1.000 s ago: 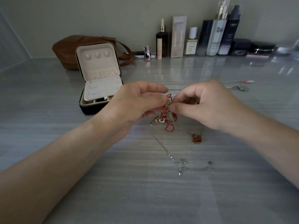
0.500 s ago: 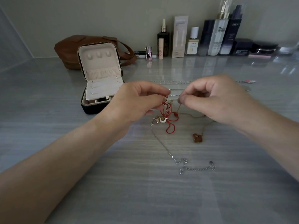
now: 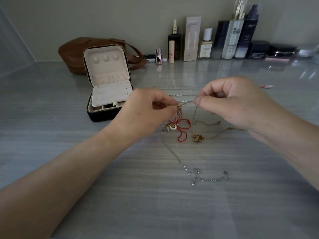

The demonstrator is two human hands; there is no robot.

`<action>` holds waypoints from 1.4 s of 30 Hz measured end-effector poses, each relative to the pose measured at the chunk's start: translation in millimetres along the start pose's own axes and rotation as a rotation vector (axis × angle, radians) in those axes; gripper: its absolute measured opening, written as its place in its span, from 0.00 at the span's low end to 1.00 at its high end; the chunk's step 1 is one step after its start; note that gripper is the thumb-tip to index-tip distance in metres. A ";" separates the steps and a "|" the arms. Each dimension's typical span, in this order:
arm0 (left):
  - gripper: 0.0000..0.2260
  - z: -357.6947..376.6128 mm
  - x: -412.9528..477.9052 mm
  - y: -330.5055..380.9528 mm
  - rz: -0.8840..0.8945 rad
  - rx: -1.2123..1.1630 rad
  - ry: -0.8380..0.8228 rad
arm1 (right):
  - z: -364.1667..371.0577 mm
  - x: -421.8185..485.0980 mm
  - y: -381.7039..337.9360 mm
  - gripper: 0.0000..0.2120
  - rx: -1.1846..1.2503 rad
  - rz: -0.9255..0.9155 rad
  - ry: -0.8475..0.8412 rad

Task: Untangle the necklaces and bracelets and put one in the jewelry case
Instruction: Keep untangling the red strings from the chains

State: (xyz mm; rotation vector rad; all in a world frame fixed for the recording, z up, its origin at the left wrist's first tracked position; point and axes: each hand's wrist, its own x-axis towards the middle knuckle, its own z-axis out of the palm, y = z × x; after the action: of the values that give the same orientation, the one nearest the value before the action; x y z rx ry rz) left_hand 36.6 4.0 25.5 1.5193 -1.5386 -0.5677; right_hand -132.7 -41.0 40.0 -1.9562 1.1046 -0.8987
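My left hand (image 3: 146, 111) pinches the top of a tangle of jewelry, from which a red cord bracelet (image 3: 181, 128) with small charms hangs to the table. My right hand (image 3: 231, 102) pinches a thin gold chain (image 3: 194, 114) just right of the tangle; its brown pendant (image 3: 197, 138) lies on the table. A silver chain (image 3: 183, 164) trails from the tangle toward me. The open jewelry case (image 3: 107, 94), black outside and cream inside, stands to the left of my left hand.
Two more silver chains (image 3: 177, 87) lie stretched behind my hands, one ending in a pink tag (image 3: 266, 86). A brown leather bag (image 3: 74, 52) sits behind the case. Cosmetic bottles and boxes (image 3: 231, 37) line the back wall.
My hands have drawn apart: the right hand moved right and up, pulling the gold chain out of the tangle. The brown pendant slid left along the table.
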 end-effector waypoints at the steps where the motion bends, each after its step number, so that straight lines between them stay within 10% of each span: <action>1: 0.08 0.5 0.0 -0.3 0.011 0.015 0.005 | -0.1 -0.1 -0.3 0.05 0.001 0.000 0.001; 21: 0.07 -2.9 1.8 2.5 -0.145 -0.263 -0.050 | -3.1 4.7 7.1 0.05 -0.084 0.071 0.002; 42: 0.06 2.8 0.8 4.2 -0.178 -0.311 -0.086 | 11.6 -1.2 3.9 0.06 -0.216 -0.253 -0.058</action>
State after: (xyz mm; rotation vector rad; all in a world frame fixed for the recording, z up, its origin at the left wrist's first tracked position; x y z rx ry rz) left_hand 32.0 3.1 27.7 1.4117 -1.3129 -0.9398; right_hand -125.1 -38.6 30.6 -2.3247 0.9690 -0.8756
